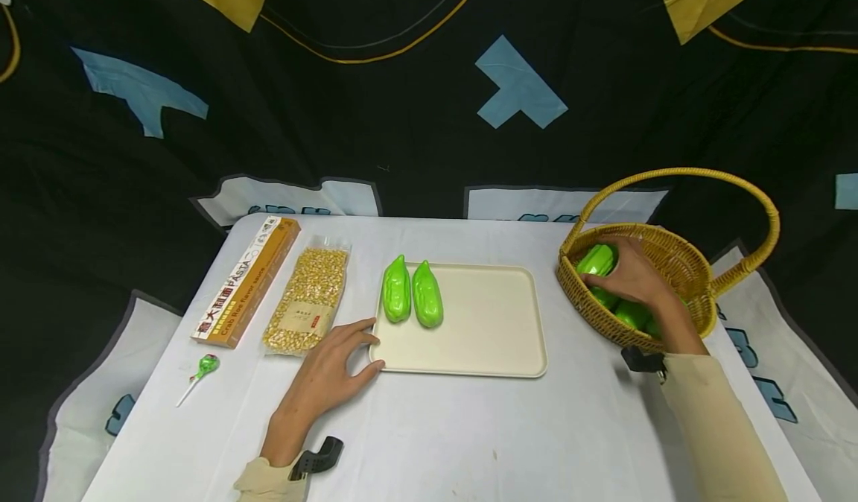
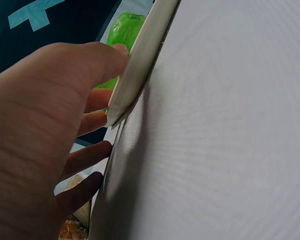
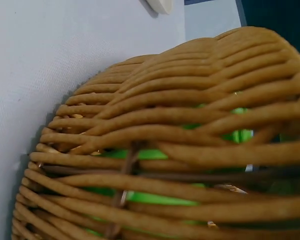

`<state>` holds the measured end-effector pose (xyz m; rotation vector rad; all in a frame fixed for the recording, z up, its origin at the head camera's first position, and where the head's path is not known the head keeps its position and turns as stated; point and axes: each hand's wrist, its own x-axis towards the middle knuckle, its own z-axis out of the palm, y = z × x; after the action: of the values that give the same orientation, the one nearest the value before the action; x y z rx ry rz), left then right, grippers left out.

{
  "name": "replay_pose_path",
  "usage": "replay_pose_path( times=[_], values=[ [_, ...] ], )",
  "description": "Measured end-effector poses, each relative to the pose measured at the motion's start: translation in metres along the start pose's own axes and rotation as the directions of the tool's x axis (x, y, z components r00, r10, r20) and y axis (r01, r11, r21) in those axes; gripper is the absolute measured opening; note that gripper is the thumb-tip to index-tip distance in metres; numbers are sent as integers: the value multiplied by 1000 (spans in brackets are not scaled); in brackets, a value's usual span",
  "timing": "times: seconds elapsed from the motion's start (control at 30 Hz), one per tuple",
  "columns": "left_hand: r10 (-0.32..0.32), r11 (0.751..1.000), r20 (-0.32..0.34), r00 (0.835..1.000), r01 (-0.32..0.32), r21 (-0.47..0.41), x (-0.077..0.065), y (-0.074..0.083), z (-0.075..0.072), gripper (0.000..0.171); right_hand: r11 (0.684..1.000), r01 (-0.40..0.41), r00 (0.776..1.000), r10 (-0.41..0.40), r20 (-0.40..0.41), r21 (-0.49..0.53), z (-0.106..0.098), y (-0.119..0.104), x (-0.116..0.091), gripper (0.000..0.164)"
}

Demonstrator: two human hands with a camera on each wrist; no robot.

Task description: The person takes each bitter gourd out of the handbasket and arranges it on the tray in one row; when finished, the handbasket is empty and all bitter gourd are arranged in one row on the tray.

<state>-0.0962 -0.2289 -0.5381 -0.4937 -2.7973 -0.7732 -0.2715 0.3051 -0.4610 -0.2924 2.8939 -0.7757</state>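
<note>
My right hand (image 1: 633,271) reaches into a wicker basket (image 1: 677,260) and grips a glossy green pepper-like vegetable (image 1: 598,261). More of the same vegetables (image 1: 631,313) lie below it, and bits of green show through the weave (image 3: 160,197) in the right wrist view. Two matching green vegetables (image 1: 396,290) (image 1: 427,295) lie side by side at the left end of a cream tray (image 1: 489,323). At the tray's near left corner rests my left hand (image 1: 328,368), fingers spread, with the thumb (image 2: 115,57) against the rim. The basket wall hides my right hand in its wrist view.
Left of the tray lie a bag of corn kernels (image 1: 311,293), an orange-brown pasta box (image 1: 246,282) and a green-wrapped lollipop (image 1: 203,368). The basket's tall handle (image 1: 677,172) arches above it near the right edge of the white table (image 1: 469,442). A dark curtain (image 1: 402,137) hangs behind.
</note>
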Motion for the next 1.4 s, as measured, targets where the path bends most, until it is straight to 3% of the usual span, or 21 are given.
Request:
replay_pose_path(
  times=[0.87, 1.4],
  values=[
    [21, 1000, -12, 1000, -21, 11, 0, -1, 1, 36, 998, -41, 988, 47, -147, 42, -11, -19, -36, 103],
    [8, 1000, 0, 1000, -8, 12, 1, 1, 0, 36, 996, 60, 971, -44, -234, 61, -15, -47, -61, 98]
  ],
)
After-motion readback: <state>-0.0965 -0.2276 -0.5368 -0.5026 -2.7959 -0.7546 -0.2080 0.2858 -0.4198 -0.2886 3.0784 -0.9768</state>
